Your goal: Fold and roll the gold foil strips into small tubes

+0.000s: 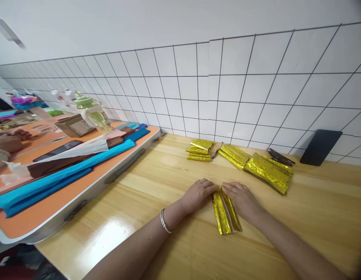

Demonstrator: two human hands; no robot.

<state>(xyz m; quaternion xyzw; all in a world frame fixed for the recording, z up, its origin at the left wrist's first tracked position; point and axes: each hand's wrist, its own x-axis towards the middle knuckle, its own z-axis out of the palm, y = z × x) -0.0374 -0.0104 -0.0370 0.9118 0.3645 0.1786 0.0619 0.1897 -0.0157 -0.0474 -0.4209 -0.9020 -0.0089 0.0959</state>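
A gold foil paper sheet (222, 216) with lengthwise folds lies on the wooden table in front of me, its pale underside showing along a crease. At its upper left corner, the fingers of my left hand (199, 194) are closed on the foil edge. My right hand (241, 200) presses on the upper right part, its fingers bent together over the foil. Both hands meet near the sheet's far end. Farther back sits a small pile of narrow folded gold strips (199, 151). Flat stacks of gold foil paper (269, 171) lie to the right of it.
A black pen (217, 150), a dark hair clip (281, 157) and a black phone (320, 147) are along the tiled wall. At left, an orange-topped table (78, 186) bears blue crepe paper (110, 152), a cardboard box (75, 126) and a bottle (94, 112). Another person's hand (13, 140) rests there.
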